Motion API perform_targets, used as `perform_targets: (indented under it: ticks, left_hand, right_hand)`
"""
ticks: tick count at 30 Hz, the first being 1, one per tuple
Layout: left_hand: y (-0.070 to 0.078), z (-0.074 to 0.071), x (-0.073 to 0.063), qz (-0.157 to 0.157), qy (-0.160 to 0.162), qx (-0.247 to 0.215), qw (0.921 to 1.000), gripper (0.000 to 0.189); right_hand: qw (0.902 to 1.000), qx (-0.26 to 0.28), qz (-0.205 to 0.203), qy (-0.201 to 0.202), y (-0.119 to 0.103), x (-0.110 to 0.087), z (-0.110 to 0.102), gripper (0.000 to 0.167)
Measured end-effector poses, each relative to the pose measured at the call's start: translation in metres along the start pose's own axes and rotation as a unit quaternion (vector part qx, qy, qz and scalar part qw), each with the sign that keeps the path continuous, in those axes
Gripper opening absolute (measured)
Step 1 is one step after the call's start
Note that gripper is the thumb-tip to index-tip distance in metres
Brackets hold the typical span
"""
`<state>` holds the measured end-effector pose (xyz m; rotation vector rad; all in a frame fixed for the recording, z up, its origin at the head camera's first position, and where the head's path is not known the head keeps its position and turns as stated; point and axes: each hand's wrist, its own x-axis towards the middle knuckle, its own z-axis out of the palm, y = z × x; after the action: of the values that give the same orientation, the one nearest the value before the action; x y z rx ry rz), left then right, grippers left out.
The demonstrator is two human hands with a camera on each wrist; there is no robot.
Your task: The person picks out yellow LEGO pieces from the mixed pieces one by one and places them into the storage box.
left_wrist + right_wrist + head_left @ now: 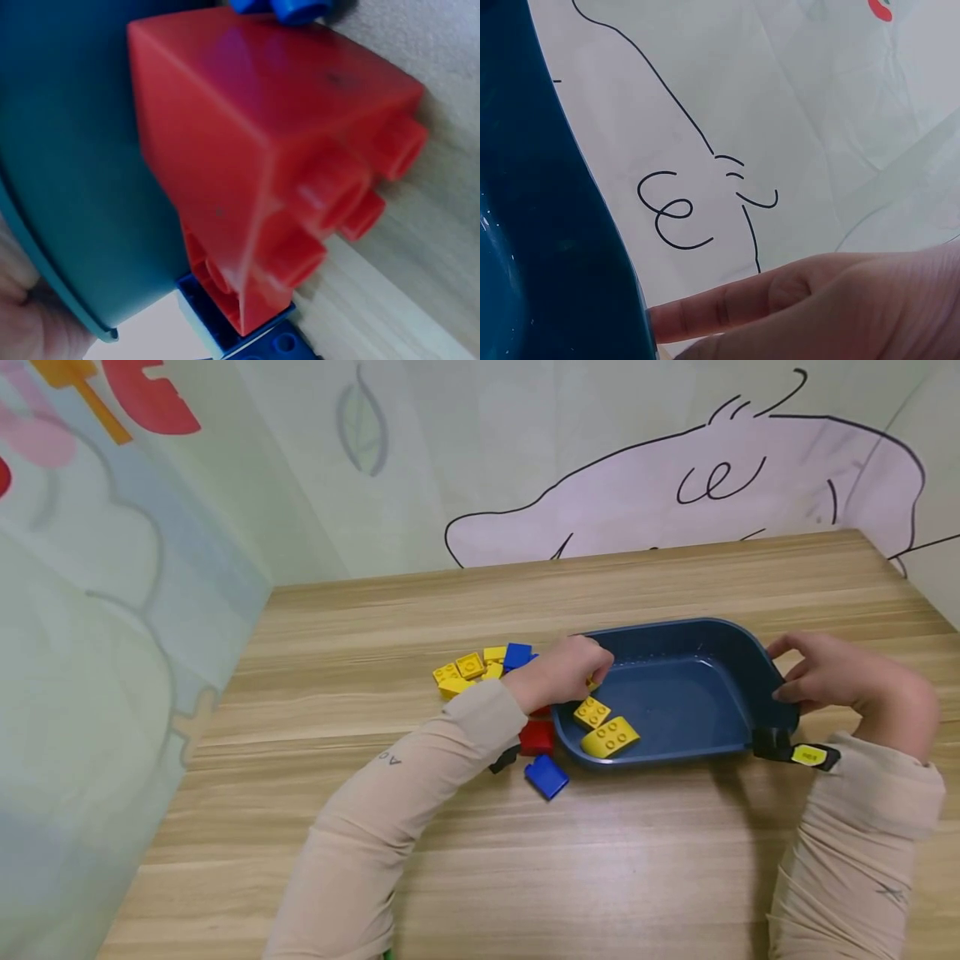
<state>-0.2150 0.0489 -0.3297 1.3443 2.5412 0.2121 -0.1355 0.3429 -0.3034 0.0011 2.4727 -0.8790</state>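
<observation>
A dark blue plastic tray (675,747) is on the wooden table, with a yellow four-stud brick (592,713) and a longer yellow brick (611,737) inside its left end. Above that end, my left hand (566,671) pinches a small yellow brick (592,683), mostly hidden by the fingers. My right hand (843,672) holds the tray's right end by the rim. One straight finger meets the tray wall (585,225) in the right wrist view. Close to the left wrist camera, a red brick (217,112) is beside the tray's outer wall.
Left of the tray are several yellow bricks (454,681), a blue brick (517,656) and a red brick (536,737). Another blue brick (547,777) lies near the tray's front left corner. A printed wall covering (420,468) stands behind the table (360,635).
</observation>
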Motion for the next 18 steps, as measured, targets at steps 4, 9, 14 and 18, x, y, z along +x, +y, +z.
perform_targets:
  ticks: [4, 9, 14, 18]
  left_hand:
    - [0.0001, -0.0001, 0.0001, -0.005, -0.007, 0.000, 1.0000, 0.010]
    - [-0.0002, 0.0001, 0.0006, -0.007, -0.014, -0.002, 0.9999, 0.012]
    - [-0.0001, 0.0001, 0.0010, -0.010, -0.024, -0.008, 0.9996, 0.015]
    - [-0.0002, 0.0000, 0.0000, -0.008, -0.026, -0.011, 0.9996, 0.017]
  right_hand:
    - [1.0000, -0.001, -0.002, 0.001, 0.0005, 0.0004, -0.0001, 0.052]
    - [1.0000, -0.001, -0.003, 0.004, 0.0016, 0.0013, -0.0003, 0.052]
    - [1.0000, 0.001, -0.003, 0.004, 0.0025, 0.0012, -0.0002, 0.053]
    - [1.0000, 0.002, -0.004, 0.005, 0.0025, 0.0013, 0.0002, 0.054]
